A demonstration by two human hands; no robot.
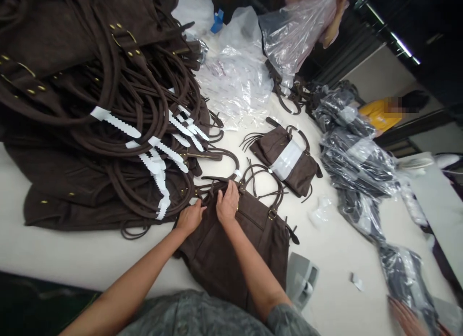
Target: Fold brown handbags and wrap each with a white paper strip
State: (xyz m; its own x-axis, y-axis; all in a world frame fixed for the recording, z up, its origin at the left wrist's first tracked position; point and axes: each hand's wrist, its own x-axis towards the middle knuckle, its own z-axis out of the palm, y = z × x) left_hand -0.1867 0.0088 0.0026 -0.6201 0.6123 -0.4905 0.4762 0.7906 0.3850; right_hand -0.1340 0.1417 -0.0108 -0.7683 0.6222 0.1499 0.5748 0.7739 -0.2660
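A dark brown handbag lies flat on the pale table right in front of me, its two looped handles pointing away. My left hand is at the bag's upper left corner, fingers bent around the edge by the side cords. On the upper part of the bag, beside the base of a handle, my right hand rests flat with its fingers stretched out. Close to my left hand rises a big pile of matching brown handbags, several with white toothed paper strips on their handles.
Beyond lies a smaller brown bag with a white wrap. A grey tape dispenser stands right of my bag. Plastic-wrapped bags line the right side. Clear plastic sheets lie at the back. Other people stand across, and another person's hand shows lower right.
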